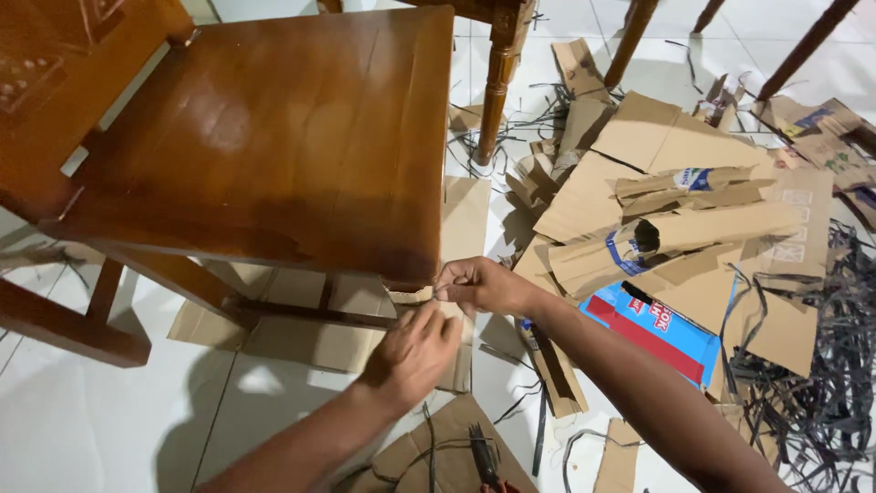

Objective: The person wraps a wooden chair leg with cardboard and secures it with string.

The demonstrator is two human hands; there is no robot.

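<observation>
My left hand (415, 351) and my right hand (479, 285) meet just under the front corner of a dark wooden chair (274, 137). Between them is a small piece of brown cardboard (411, 295) at the chair's front leg; my right fingers pinch its edge and my left fingers press against it from below. A larger flat cardboard sheet (310, 342) lies on the white tiled floor beneath the chair. Part of the small piece is hidden by my hands.
Folded and cut cardboard pieces (675, 228) pile up on the right, one with a blue and red printed face (657, 333). Dark plastic strips (821, 383) tangle at the far right. Scissors (484, 456) lie on cardboard near the bottom edge. Other furniture legs (497, 82) stand behind.
</observation>
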